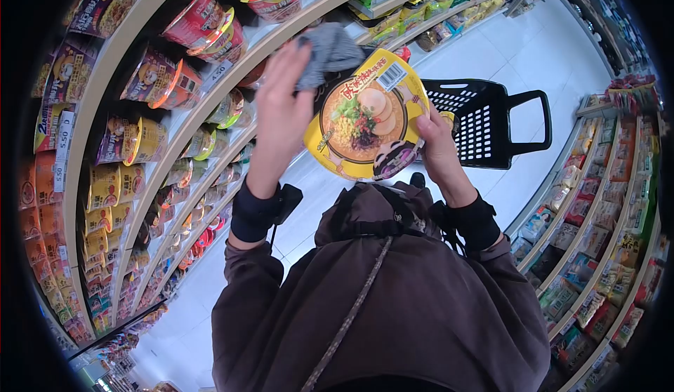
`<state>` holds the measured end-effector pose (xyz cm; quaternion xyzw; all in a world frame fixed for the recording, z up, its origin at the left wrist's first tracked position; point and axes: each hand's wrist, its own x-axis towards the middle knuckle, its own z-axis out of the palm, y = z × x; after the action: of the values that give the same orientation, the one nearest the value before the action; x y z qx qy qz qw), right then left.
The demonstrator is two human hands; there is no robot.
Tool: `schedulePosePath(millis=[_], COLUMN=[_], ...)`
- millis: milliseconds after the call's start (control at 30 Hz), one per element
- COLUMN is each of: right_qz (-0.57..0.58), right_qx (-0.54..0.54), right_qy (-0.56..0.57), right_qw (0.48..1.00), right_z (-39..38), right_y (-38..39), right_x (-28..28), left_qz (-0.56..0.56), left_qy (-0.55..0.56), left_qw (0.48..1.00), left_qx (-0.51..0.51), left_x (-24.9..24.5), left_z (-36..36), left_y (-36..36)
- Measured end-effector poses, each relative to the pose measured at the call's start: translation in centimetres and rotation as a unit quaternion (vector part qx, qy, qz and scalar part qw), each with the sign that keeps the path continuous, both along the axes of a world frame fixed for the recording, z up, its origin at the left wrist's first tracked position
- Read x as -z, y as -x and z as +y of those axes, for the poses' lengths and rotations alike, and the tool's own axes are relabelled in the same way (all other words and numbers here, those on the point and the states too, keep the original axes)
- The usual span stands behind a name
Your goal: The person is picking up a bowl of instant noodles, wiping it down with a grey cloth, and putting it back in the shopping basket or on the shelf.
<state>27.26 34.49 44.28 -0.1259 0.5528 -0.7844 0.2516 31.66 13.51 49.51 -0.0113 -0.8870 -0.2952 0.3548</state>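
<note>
A yellow instant noodle bowl [368, 115], its printed lid turned up toward me, is in my right hand [439, 139], thumb over the edge and fingers beneath. The lid shows noodles in soup with sliced toppings and a barcode. At the bowl's upper left, my left hand [281, 97] holds a crumpled grey cloth [328, 51] that overlaps the lid's edge in this view. The fingers of that hand are slightly blurred.
A black shopping basket [477, 129] with a raised handle stands on the white floor [509, 48] beyond the bowl. On my left, curved-looking shelves [126, 41] carry noodle bowls and price tags. Low shelves [597, 251] of packets line the right.
</note>
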Motion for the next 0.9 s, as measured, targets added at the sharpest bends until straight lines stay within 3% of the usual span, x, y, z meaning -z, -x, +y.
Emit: schedulePosePath(millis=[100, 300, 567, 633, 700, 900], right_qz=[0.0, 0.039, 0.004, 0.053, -0.058, -0.165], right_qx=[-0.01, 0.011, 0.061, 0.076, 0.065, 0.051], right_qy=[-0.011, 0.039, 0.1, 0.075, 0.106, 0.143], right_qw=[1.0, 0.998, 0.993, 0.993, 0.991, 0.974], right_z=[0.2, 0.5, 0.4, 0.2, 0.3, 0.7], right_y=[-0.3, -0.2, -0.3, -0.8, -0.8, -0.5], right_x=[-0.7, -1.1, 1.6, 0.4, -0.6, -0.7], left_qz=[-0.04, -0.014, -0.081, -0.093, -0.086, -0.122], left_qy=[-0.003, 0.026, 0.053, 0.059, 0.078, 0.103], left_qw=[0.991, 0.982, 0.966, 0.963, 0.963, 0.946], left_qx=[0.128, 0.185, 0.239, 0.245, 0.244, 0.282], left_x=[-0.8, 0.0, -0.2, -0.5, -0.5, -0.7], left_z=[2.7, 5.5, 8.0, 8.1, 8.2, 7.9], left_y=[0.9, 1.0, -0.6, -1.1, -1.2, -2.0])
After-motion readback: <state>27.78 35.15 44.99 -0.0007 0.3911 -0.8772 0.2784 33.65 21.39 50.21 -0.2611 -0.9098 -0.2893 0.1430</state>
